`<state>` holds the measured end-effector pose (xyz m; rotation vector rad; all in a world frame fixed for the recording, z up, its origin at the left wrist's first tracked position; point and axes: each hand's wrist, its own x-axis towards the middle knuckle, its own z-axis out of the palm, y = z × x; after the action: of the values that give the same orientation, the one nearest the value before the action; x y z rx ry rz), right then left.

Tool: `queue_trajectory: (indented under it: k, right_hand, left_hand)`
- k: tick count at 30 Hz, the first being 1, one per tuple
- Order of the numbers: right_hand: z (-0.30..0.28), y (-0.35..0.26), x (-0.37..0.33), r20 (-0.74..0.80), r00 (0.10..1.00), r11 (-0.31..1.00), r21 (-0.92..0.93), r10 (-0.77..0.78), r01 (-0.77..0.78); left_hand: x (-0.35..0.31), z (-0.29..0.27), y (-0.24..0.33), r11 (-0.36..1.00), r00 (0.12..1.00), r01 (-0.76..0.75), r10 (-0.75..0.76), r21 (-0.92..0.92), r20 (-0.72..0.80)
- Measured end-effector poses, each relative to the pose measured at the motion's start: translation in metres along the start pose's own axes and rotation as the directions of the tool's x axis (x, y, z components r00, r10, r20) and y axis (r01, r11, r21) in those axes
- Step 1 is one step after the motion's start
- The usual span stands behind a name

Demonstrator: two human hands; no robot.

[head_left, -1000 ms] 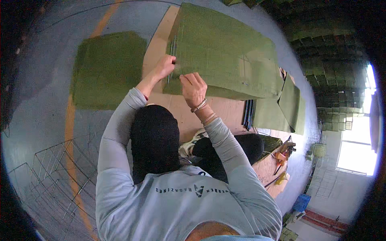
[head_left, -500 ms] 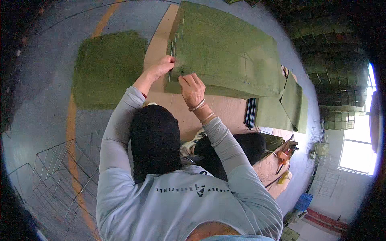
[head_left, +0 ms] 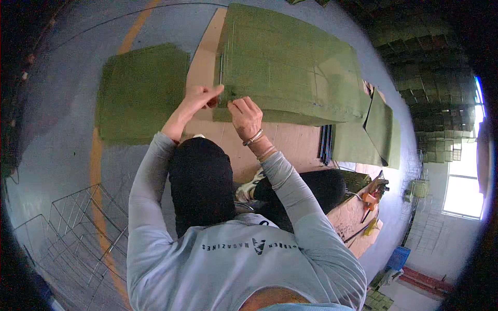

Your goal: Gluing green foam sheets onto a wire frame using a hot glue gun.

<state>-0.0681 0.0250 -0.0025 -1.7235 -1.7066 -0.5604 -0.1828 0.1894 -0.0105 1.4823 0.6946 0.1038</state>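
Note:
A large green mesh-like sheet (head_left: 290,62) covers a box-shaped form in front of me, with a thin rod (head_left: 222,67) along its left edge. Beside the near left corner is my left hand (head_left: 199,97), its thumb stretched toward the edge and its other fingers curled. What these fingers hold, if anything, is too small to make out. Just to the right, my right hand (head_left: 246,118) is closed in a pinch against the sheet's near side near that corner. Its fingertips hide what they grip. A small dark spot (head_left: 232,95) shows on the sheet above them.
Brown board (head_left: 290,141) lies beneath the form. Another green sheet (head_left: 142,93) is on the floor at left, near wire frames (head_left: 85,223). To the right are black bars (head_left: 325,145), a folded green sheet (head_left: 358,145) and an orange-handled tool (head_left: 369,200).
My left hand has moved slightly down and left along the sheet's edge, and its thumb is now stretched out. The right hand stays pinched near the corner, shifted a little.

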Motion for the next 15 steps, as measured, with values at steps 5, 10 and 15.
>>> queue_trajectory:
  k: [5, 10, 15]
  right_hand:
    - [-0.001, -0.001, -0.001, 0.007, 1.000, 1.000, -0.003, 0.020, -0.020]
    - [-0.001, 0.002, 0.000, 0.025, 1.000, 1.000, -0.007, -0.001, 0.001]
    - [-0.004, -0.009, -0.023, 0.000, 0.985, 0.985, 0.011, 0.175, -0.175]
  left_hand:
    - [-0.002, 0.019, -0.004, 0.997, 0.999, 0.003, 0.001, -0.075, 0.047]
    - [0.001, 0.024, -0.004, 0.989, 0.989, -0.146, 0.146, 0.027, 0.002]
    - [-0.008, 0.027, 0.000, 0.955, 0.965, -0.224, 0.245, 0.196, -0.090]
